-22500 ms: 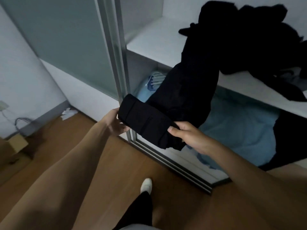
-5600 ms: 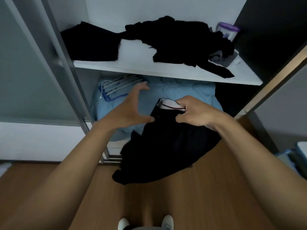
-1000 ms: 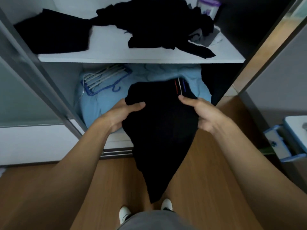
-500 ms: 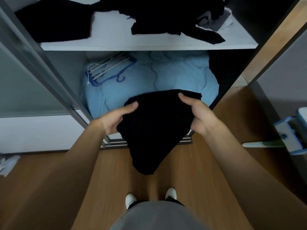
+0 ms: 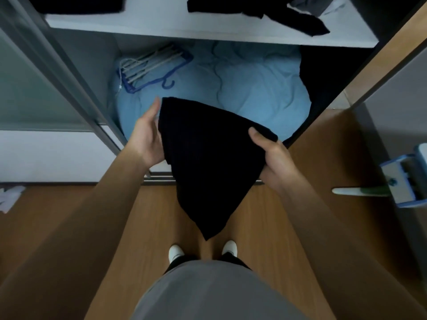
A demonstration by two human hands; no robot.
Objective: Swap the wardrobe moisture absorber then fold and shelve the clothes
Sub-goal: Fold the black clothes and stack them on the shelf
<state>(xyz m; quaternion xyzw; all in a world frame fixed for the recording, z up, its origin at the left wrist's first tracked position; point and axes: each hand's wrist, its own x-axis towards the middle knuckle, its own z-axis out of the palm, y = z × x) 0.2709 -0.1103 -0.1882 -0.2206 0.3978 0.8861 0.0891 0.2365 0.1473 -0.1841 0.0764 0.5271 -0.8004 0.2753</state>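
A folded black garment (image 5: 208, 158) hangs between my hands in front of the open wardrobe, its lower corner pointing down toward my feet. My left hand (image 5: 147, 139) lies flat against its left edge, fingers straight. My right hand (image 5: 270, 155) grips its right edge, thumb on top. On the white shelf (image 5: 161, 21) above lie a folded black piece (image 5: 78, 4) at the left and a loose black heap (image 5: 258, 8) at the right. The moisture absorber is out of view.
A light blue quilt (image 5: 254, 88) fills the compartment under the shelf, with blue and white hangers (image 5: 152, 65) on its left. A sliding door frame (image 5: 69, 72) stands at the left. A blue and white object (image 5: 404, 179) sits at the right. Wooden floor lies underfoot.
The garment went from a long hanging shape to a shorter folded one. My left hand shifted from gripping its top to lying flat along its side. The view tilted further down.
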